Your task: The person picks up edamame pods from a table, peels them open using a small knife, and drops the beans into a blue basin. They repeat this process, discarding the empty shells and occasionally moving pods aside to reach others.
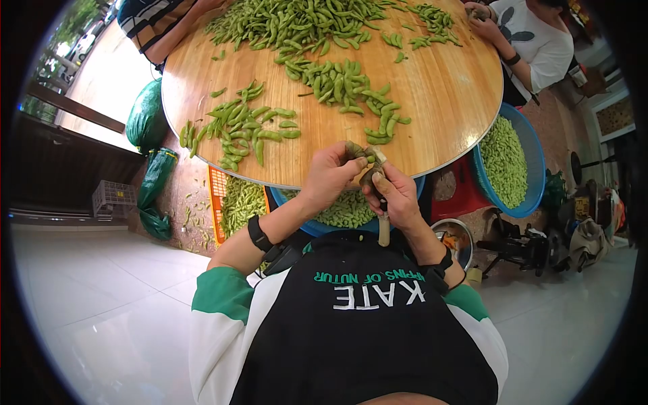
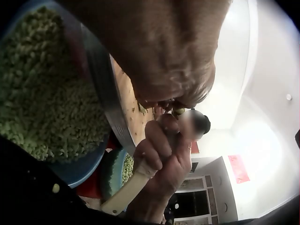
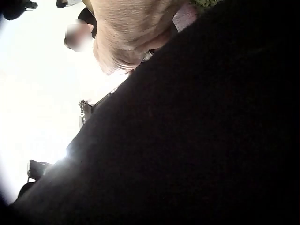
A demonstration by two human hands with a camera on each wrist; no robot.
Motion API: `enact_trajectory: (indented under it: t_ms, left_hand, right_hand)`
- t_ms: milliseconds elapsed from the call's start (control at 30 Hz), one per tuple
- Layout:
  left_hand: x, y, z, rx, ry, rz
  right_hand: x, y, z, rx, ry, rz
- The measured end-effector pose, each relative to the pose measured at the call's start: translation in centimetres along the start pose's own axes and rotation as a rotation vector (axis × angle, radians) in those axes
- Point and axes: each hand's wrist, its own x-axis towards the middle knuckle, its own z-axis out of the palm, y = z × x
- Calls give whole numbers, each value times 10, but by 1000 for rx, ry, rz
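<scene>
At the table's near edge, my left hand [image 1: 331, 177] pinches a small green soybean pod [image 1: 370, 159] between thumb and fingers. My right hand [image 1: 397, 197] meets it fingertip to fingertip, gripping a tool by its pale handle [image 1: 384, 231]; the tool's working end is hidden. Dark coverings show around some fingertips. From the left wrist, the left hand [image 2: 176, 61] is above the right hand [image 2: 161, 159], the pale handle [image 2: 124, 193] sticking out below the right fingers. Dark cloth fills most of the right wrist view, leaving the back of the right hand [image 3: 133, 33] visible.
Loose pods [image 1: 246, 128] and a large heap [image 1: 297, 23] lie on the round wooden table [image 1: 445, 101]. Shelled beans fill a blue basin [image 1: 307, 226] below its edge and another blue basin [image 1: 538, 152] at right. An orange basket [image 1: 217, 202] stands left. Two other people sit across.
</scene>
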Motion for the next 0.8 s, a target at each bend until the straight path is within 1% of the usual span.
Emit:
enact_trajectory:
  t_ms: [33, 133, 233, 300, 367, 433, 467, 500, 533, 567, 600, 633, 667, 733, 767, 800]
  left_hand:
    - [-1, 1, 1, 58, 16, 55]
    - [-5, 2, 3, 64, 12, 78]
    - [-2, -5, -4, 19, -19, 30]
    - [-1, -7, -4, -15, -36, 18]
    - [-1, -6, -3, -51, -54, 6]
    - [2, -1, -2, -347, -116, -129]
    - [4, 0, -4, -347, -117, -129]
    - [6, 1, -8, -457, -171, -232]
    - [7, 2, -11, -569, -225, -336]
    - [9, 2, -15, -572, -224, -335]
    - [12, 3, -19, -583, -269, -427]
    - [12, 4, -20, -593, -315, -521]
    - [12, 3, -16, -594, -315, -522]
    - [8, 5, -2, -111, -36, -230]
    - [6, 5, -2, -111, -38, -231]
    - [3, 5, -4, 387, -57, 187]
  right_hand:
    - [-1, -1, 1, 0, -1, 1]
    - [-3, -1, 3, 20, -9, 6]
    - [-1, 2, 2, -9, 14, -19]
    - [-2, 3, 5, -133, 95, -88]
    - [0, 6, 2, -99, 83, -83]
    - [1, 4, 0, -64, 72, -79]
    - [0, -1, 0, 33, 53, -26]
    - [1, -5, -1, 129, 32, 27]
    - [0, -7, -3, 128, 30, 29]
    - [0, -9, -7, 205, -25, 84]
    - [0, -11, -9, 284, -81, 138]
    - [0, -10, -11, 283, -80, 140]
    - [0, -8, -12, 332, -49, 170]
    - [0, -8, -12, 381, -14, 197]
    - [-1, -10, -11, 463, 17, 226]
    - [0, -11, -10, 544, 46, 254]
